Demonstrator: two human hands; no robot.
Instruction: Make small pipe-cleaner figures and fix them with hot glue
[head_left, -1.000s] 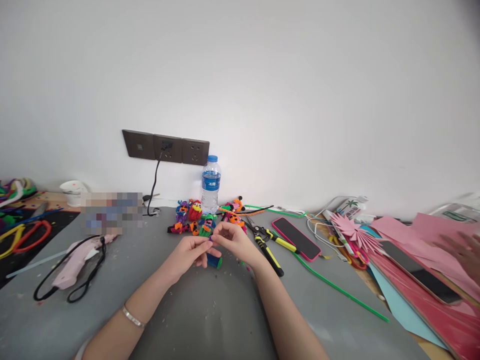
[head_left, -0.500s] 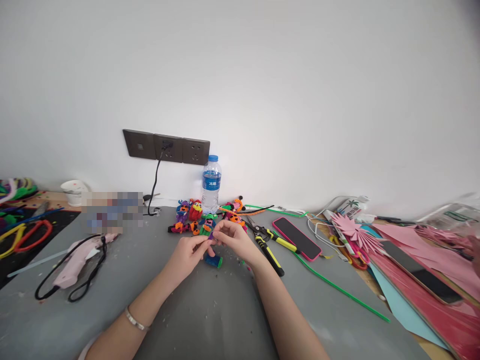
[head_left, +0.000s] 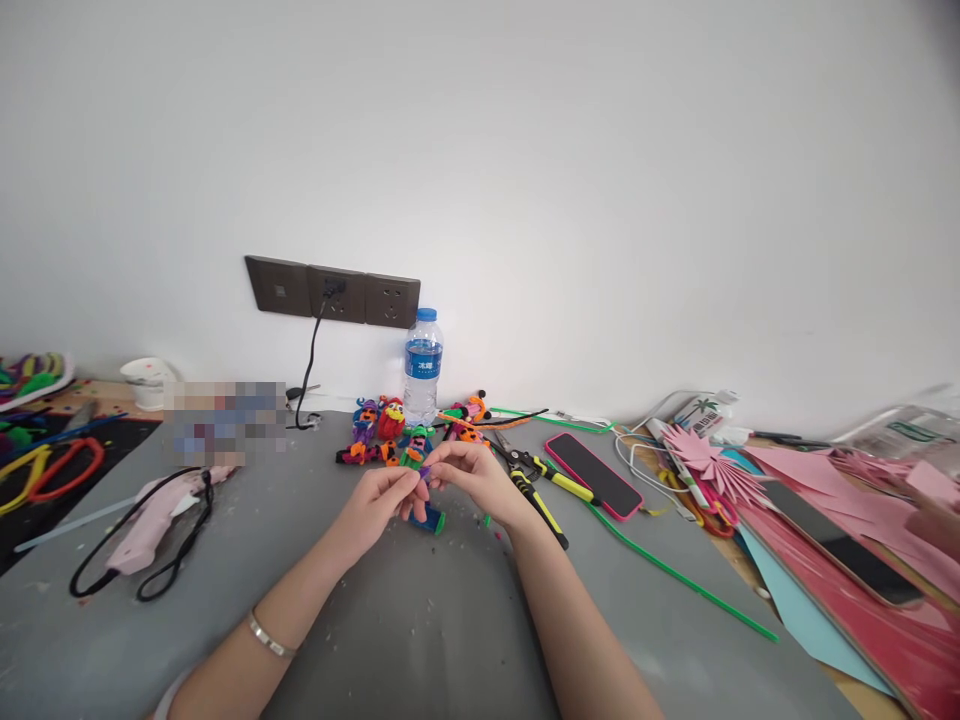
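My left hand (head_left: 379, 500) and my right hand (head_left: 472, 472) meet over a grey mat (head_left: 405, 620), fingertips pinched together on a small purple pipe-cleaner piece (head_left: 424, 474). A short blue roll with a green end (head_left: 429, 519) lies on the mat just beneath them. A row of small colourful pipe-cleaner figures (head_left: 390, 432) stands just behind my hands.
A water bottle (head_left: 422, 366) stands by wall sockets (head_left: 332, 293). Yellow-handled pliers (head_left: 534, 487), a pink-cased phone (head_left: 592, 476) and a long green pipe cleaner (head_left: 675, 575) lie to the right. A pink glue gun (head_left: 154, 515) lies left. Pink paper (head_left: 847, 510) and another person's hand (head_left: 937, 520) are far right.
My hands have shifted slightly up and away while still working the purple piece. The other person's hand at the far right has pulled back toward the edge.
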